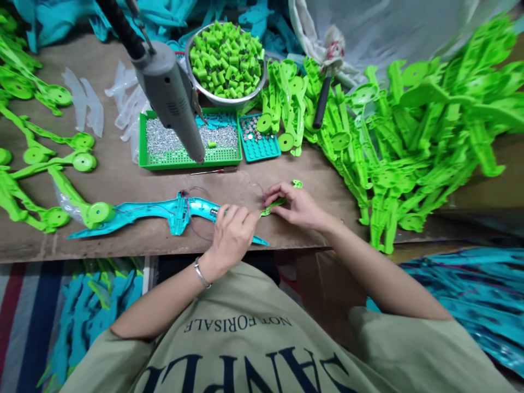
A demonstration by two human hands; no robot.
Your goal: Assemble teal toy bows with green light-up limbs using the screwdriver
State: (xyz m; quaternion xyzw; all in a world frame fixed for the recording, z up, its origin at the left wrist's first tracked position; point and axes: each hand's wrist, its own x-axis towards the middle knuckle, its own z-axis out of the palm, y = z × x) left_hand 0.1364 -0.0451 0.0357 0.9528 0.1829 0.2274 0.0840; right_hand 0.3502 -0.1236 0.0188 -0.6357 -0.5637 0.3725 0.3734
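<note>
While the right hand (298, 206) pinches a small, flat green piece (272, 208) between thumb and fingers, the left hand (234, 232) curls over the right part of this glossy blue plastic shell (179, 216); honestly can't tell if it's gripping anything. The shell's long, bow-shaped, lying hollow side up along the near edge of the brown table (311, 234), thin wire (189, 204) looping out. Behind it: a perforated green plastic tray (172, 164) of tiny silver screws (164, 139), plus a shiny metal bowl (231, 101) heaped with chunky lime-green bits (227, 60).
</note>
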